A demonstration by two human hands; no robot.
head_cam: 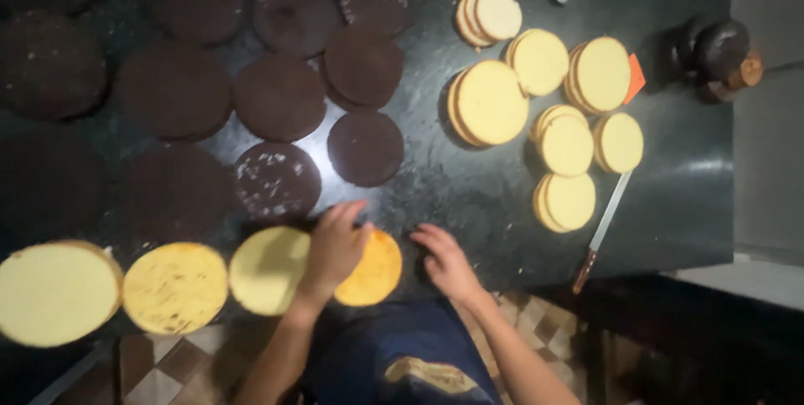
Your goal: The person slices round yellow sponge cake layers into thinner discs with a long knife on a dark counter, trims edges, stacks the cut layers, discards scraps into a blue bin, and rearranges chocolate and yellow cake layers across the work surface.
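Golden round cake layer sits at the bench front edge under my left hand, fingers spread flat on it, right hand open beside; I judge placing is underway, next needing a steady release.

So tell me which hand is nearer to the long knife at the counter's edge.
Right. The right hand lies flat on the dark counter, apart from the knife, which sits further to its right. The left hand is further off, resting on an orange-yellow cake round.
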